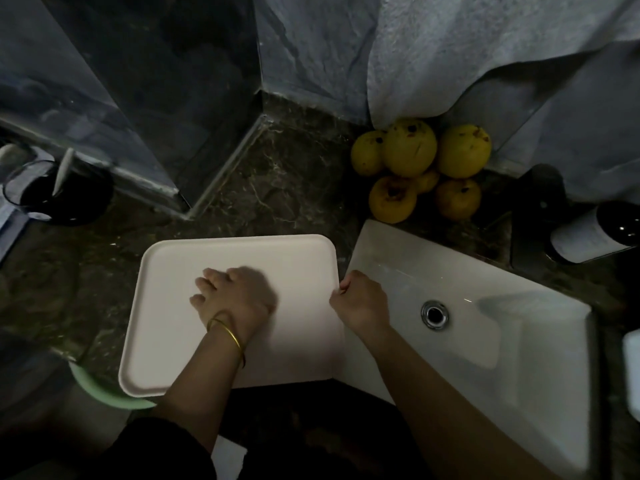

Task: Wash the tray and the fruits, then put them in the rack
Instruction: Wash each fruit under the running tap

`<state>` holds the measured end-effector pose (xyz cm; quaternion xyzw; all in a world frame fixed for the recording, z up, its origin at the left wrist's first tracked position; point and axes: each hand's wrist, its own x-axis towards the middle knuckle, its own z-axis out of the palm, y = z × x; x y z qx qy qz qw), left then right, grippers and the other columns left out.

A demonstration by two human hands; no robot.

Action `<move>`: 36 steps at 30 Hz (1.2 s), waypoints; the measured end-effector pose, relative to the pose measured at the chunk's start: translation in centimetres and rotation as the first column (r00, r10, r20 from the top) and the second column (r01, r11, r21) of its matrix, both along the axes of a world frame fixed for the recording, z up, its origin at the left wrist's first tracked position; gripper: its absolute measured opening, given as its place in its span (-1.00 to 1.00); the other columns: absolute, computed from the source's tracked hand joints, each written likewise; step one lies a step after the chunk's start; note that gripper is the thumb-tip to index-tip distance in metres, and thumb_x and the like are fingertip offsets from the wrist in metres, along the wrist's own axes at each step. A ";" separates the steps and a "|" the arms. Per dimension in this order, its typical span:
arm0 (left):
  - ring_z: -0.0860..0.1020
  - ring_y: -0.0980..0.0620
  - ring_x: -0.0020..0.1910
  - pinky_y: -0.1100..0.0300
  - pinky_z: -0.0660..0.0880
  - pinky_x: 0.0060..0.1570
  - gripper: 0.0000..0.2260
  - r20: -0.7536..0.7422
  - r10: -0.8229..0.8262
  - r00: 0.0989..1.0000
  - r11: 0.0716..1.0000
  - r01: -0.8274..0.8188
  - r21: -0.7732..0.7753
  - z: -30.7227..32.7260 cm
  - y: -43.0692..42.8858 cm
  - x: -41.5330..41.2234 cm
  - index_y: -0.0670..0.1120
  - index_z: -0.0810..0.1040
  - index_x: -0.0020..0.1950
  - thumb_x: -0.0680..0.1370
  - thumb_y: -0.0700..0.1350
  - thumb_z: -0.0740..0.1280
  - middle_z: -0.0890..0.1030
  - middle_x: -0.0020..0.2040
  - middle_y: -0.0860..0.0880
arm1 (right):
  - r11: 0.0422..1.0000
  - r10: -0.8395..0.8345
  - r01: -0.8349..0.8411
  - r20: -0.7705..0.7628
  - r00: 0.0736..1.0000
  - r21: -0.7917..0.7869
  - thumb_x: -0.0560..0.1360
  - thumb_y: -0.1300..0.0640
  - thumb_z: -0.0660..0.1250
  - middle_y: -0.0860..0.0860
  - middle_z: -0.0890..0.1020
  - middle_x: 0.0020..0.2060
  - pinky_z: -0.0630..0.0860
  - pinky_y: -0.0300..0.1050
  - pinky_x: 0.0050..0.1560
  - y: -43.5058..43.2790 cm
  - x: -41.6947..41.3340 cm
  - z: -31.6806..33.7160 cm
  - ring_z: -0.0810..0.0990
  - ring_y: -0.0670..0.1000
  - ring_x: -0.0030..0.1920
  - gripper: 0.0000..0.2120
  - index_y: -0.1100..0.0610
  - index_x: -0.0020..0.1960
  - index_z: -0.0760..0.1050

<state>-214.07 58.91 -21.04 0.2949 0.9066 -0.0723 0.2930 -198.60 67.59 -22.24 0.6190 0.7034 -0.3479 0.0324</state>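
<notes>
At a dark stone counter (277, 188), a person works over a pale, round-cornered tray (166, 323). It lies flat just left of a white sink (540, 341) and juts past the counter's front edge. The left hand (232, 299), blurred, lies palm-down on the tray's floor, fingers loosely spread and holding nothing. The right hand (360, 303) is curled at the tray's right rim and appears to pinch the lip between thumb and fingers. A heap of yellow fruits (415, 168) sits at the back of the counter against the wall, well apart from the tray and untouched. No rack is in view, and no running water can be made out.

The tray looks thin, stiff and light, probably plastic, so a grip on the rim should be enough to lift it. Once wet or soapy, its smooth face would likely turn slippery, so the raised lip on two opposite sides seems the safest hold. The fruits appear firm and round, apt to roll, and are best cupped one or two at a time.
</notes>
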 end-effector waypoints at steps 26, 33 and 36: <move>-0.10 -0.33 0.51 -0.42 0.01 0.34 -0.38 -0.086 -0.128 0.988 0.963 0.103 -0.249 0.3 3.4 1.2 -0.15 -0.06 0.56 0.59 -0.13 0.20 -0.14 0.54 -0.29 | 0.969 0.208 -0.196 0.064 0.976 -0.152 0.38 0.16 0.38 0.10 0.64 0.00 0.39 -0.24 -0.15 0.5 0.6 0.8 0.61 0.11 0.03 -0.73 0.17 0.07 0.59; -0.08 -0.18 0.54 -0.25 0.02 0.41 -0.44 -0.171 -0.342 0.924 0.929 0.360 0.088 1.7 6.3 7.0 -0.18 -0.02 0.55 0.60 -0.15 0.13 -0.06 0.56 -0.18 | 0.959 0.165 -0.181 -0.088 0.982 -0.219 0.44 -0.03 0.38 0.09 0.67 -0.12 0.59 0.00 -0.01 1.2 2.1 1.2 0.66 0.10 -0.11 -0.77 0.13 -0.06 0.58; 0.01 -0.13 0.54 -0.14 0.04 0.44 -0.45 -0.167 -0.392 0.905 0.881 0.421 0.217 2.0 7.0 7.8 -0.09 0.09 0.54 0.58 -0.07 0.19 0.03 0.56 -0.14 | 0.997 0.007 -0.018 -0.141 0.990 -0.080 0.49 0.02 0.36 0.07 0.65 -0.01 0.53 -0.06 0.07 3.2 3.2 2.5 0.63 0.09 0.01 -0.83 0.06 0.03 0.53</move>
